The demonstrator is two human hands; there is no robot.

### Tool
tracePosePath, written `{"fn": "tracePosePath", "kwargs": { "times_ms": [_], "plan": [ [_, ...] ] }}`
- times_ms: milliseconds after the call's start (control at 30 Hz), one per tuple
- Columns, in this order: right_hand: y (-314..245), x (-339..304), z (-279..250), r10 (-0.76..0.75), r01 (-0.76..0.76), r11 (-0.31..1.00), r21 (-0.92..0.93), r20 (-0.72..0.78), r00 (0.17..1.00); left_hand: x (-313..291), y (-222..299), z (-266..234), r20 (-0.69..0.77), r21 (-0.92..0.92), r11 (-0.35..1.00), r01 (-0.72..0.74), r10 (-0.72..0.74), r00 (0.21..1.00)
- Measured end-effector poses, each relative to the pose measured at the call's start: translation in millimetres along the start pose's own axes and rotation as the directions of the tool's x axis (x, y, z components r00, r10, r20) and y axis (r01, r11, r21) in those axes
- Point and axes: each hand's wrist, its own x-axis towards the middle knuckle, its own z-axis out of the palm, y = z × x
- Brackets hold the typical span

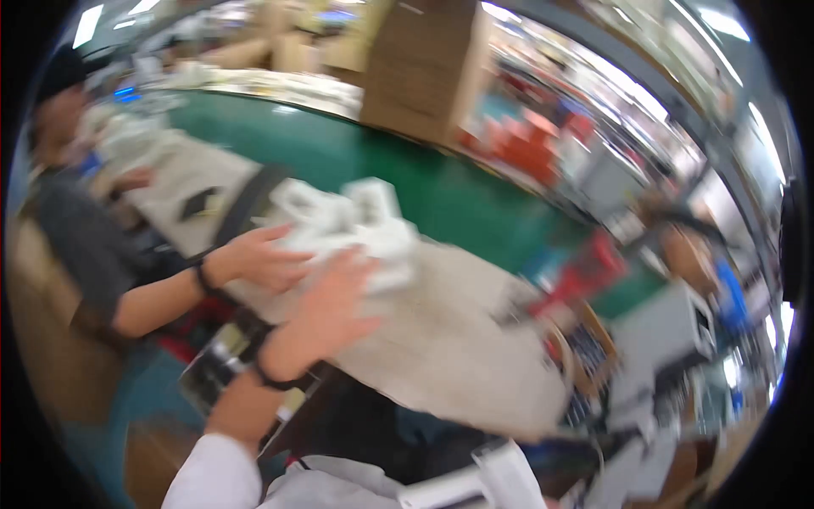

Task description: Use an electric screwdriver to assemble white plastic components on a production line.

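My left hand [318, 318], with a black band at the wrist and a white sleeve, reaches out from the lower left. Its fingers are stretched apart, and the fingertips overlap a pile of white molded plastic parts [386, 246] on the beige mat; blur hides whether they touch. Beside it a co-worker's hand [267, 259], also with a dark wristband, lies against the left side of these parts. At the lower edge, close to my body, a white plastic piece with a handle-like bar [500, 479] shows. My right hand is out of the picture.
The beige mat [475, 365] covers a green table [322, 140]. A large cardboard box [420, 68] stands at the far side. On the right are a blurred red tool [585, 271], a small open carton [593, 339] and a grey-white box [670, 335]. A co-worker [80, 229] is at the left.
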Motion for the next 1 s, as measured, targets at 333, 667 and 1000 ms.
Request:
{"fn": "tracePosePath", "kwargs": {
  "times_ms": [333,667,1000],
  "plan": [
    [34.9,184.1,30.4,0.036,-0.067,0.997,0.037,0.55,0.835,14.2,-52.0,35.8,0.22,0.358,0.835,0.417,-0.51,0.832],
    [37.7,198.2,38.0,0.008,-0.017,1.0,0.012,0.517,0.856,18.1,-82.5,39.4,0.306,0.261,0.867,0.424,-0.491,0.816],
    [48.4,185.3,33.4,-0.008,0.012,1.0,-0.005,0.448,0.894,11.1,-90.5,40.5,0.29,0.225,0.882,0.414,-0.467,0.836]
  ]
}}
